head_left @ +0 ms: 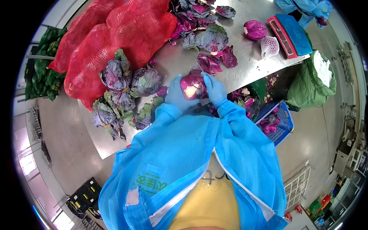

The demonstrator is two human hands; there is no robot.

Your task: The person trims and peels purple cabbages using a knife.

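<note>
My left hand point(177, 94), in a blue glove, is closed around the left side of a red cabbage point(190, 89) whose pale cut stem faces up. My right hand point(215, 90), also gloved, is closed at the cabbage's right side. From its fingers a thin knife blade point(199, 64) points up and away; the handle is hidden. Just beyond lie loose purple leaves point(209, 63). Left of my left hand are untrimmed red cabbages point(146, 81) with dark outer leaves.
Red mesh sacks point(126, 34) fill the table's left. A peeled cabbage point(255, 30), white foam net point(270, 47) and blue-and-red box-like device point(290, 35) are at the right. Below the table edge stand a blue basket point(284, 124) and green sack point(312, 82). Another person's blue sleeve point(306, 7) shows beyond.
</note>
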